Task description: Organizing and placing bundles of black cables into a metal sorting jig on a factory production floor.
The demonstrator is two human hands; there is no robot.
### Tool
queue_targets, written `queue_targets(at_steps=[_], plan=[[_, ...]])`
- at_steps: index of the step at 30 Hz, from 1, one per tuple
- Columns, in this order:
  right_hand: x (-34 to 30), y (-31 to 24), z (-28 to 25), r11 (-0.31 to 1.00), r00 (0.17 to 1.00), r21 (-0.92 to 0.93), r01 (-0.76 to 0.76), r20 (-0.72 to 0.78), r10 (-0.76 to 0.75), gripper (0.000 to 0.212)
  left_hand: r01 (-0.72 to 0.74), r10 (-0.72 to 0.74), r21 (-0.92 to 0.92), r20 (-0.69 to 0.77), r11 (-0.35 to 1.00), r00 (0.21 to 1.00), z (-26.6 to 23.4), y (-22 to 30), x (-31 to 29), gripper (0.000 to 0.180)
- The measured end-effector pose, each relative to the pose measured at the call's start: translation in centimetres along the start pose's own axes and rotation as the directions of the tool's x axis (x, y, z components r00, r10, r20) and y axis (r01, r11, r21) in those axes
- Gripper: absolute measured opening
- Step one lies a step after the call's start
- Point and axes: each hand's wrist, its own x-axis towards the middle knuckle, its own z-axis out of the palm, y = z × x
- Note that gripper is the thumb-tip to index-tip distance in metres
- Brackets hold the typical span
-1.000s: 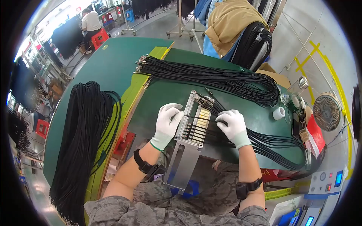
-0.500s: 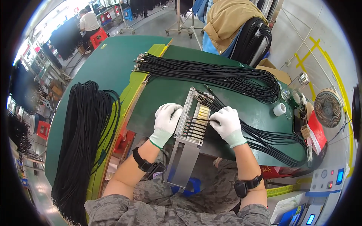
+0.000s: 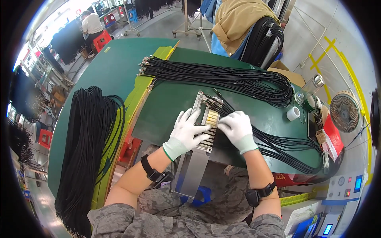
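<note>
A: Where do we find the left hand (image 3: 188,129)?
B: We see it loosely spread over the metal fixture (image 3: 197,104), fingertips resting at its slots, gripping nothing that we can make out.

A: And the right hand (image 3: 237,127)?
B: We have it just at the fixture's right edge, thumb and fingers bent toward each other. We cannot tell whether a cable is pinched between them.

A: Where are the black cables (image 3: 274,142)?
B: We see their ends in the fixture's far part, above the pale yellow strips (image 3: 213,117), and their lengths looping right over the green table (image 3: 156,119). Beyond them, we have another cable bundle (image 3: 222,77) lying across the tabletop.
</note>
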Motion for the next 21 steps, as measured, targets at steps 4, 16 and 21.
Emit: queue_targets(at_steps=[4, 16, 21], plan=[[0.9, 2.9, 1.0, 0.933, 0.958, -0.278, -0.228, -0.238, 0.163, 0.016, 0.031, -0.027, -0.058, 0.075, 0.998, 0.997, 0.8, -0.8, 0.2, 0.03], [1.3, 4.6, -0.9, 0.958, 0.94, 0.212, -0.191, -0.241, 0.241, 0.011, 0.08, -0.103, -0.28, -0.071, 0.957, 0.992, 1.0, -0.9, 0.7, 0.022], [0.4, 2.8, -1.7, 0.942, 0.999, 0.331, -0.05, 0.025, 0.044, 0.014, 0.177, -0.345, -0.513, -0.251, 0.84, 0.905, 1.2, -2.5, 0.4, 0.011]])
